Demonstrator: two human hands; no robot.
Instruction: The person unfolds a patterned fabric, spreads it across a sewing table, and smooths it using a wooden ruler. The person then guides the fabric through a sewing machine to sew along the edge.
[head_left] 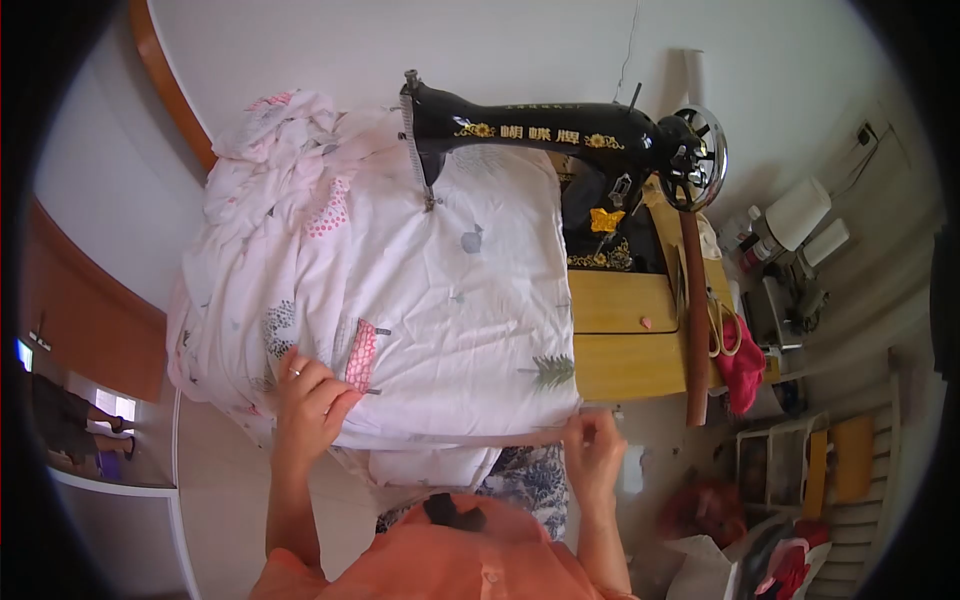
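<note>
A large white printed cloth (pixel 480 340) lies over the sewing table and under the needle end of a black sewing machine (pixel 540 125). It has grey, pink and green motifs and bunches up at the left. My left hand (pixel 312 408), with a ring on one finger, pinches the cloth near its front left, beside a pink-patterned motif. At the front right corner, the fingers of my right hand (pixel 595 450) are closed on the cloth's edge. Between both hands the front edge runs fairly straight. The cloth hides the needle plate.
Right of the cloth is the yellow wooden tabletop (pixel 625 365), with scissors (pixel 722 328) and a red cloth (pixel 742 370) at its far side. The machine's handwheel (pixel 695 158) stands near the wall. Shelves and boxes (pixel 700 570) sit at lower right.
</note>
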